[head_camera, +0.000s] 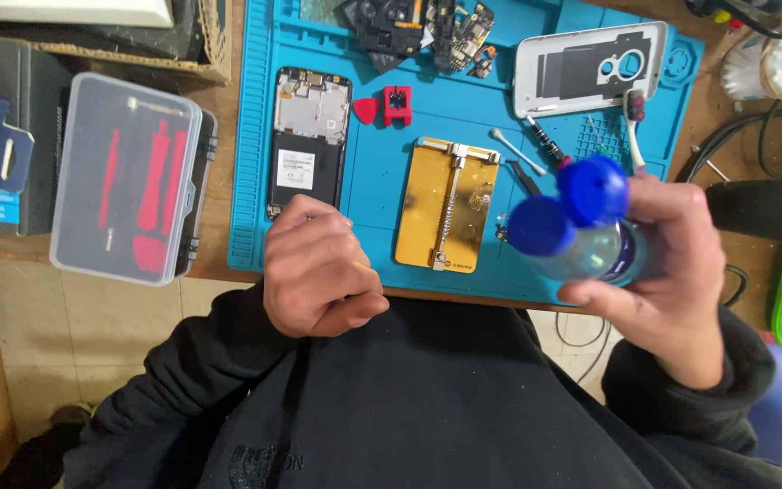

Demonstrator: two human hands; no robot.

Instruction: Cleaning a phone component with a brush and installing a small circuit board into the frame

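Gripping clear bottle (590,249) with blue cap: right hand (667,272) | left hand (319,272): fingers clenched, empty

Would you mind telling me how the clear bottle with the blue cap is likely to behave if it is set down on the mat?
The clear bottle in the right hand looks like thin plastic, so probably light and slightly squeezable. Its round body would likely roll if laid on its side on the blue mat. The flipped-open blue cap suggests it may spill if tipped.
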